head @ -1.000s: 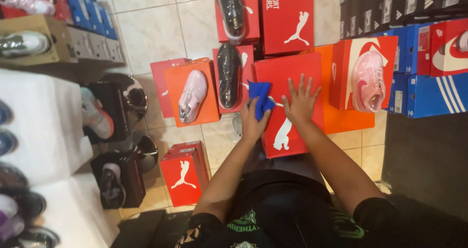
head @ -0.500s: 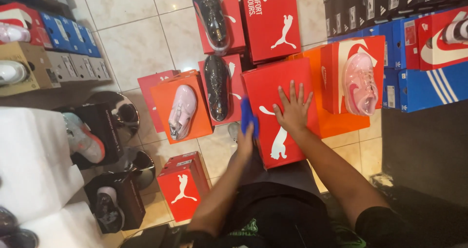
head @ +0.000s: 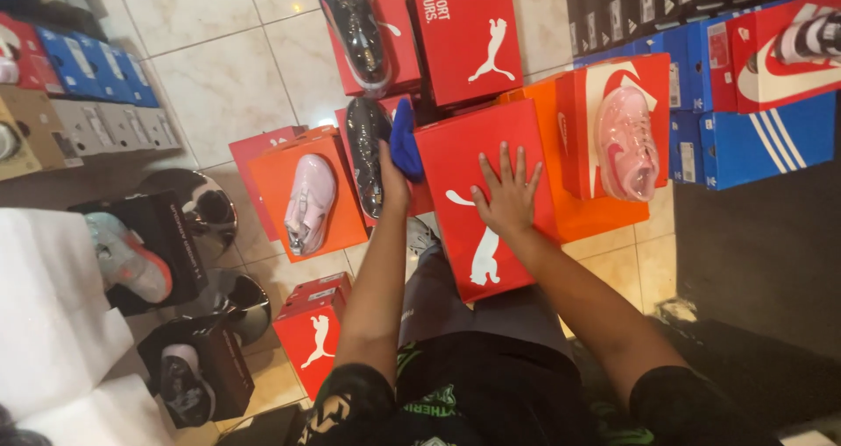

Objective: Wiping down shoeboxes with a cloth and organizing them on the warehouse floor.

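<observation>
Left hand (head: 392, 176), gripping blue cloth (head: 406, 139), has slid off the lid to the left edge of red shoebox (head: 486, 196) on lap; right hand (head: 505, 196) stays flat, fingers spread — wipe now at box's side.

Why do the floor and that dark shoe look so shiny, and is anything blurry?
Head view: light bounces off the glossy tile floor and the wrapped dark shoe, making pale glare; the white surface at lower left is washed out; the left hand with its blue cloth looks slightly soft, while the right hand on the red box is sharper.
</observation>
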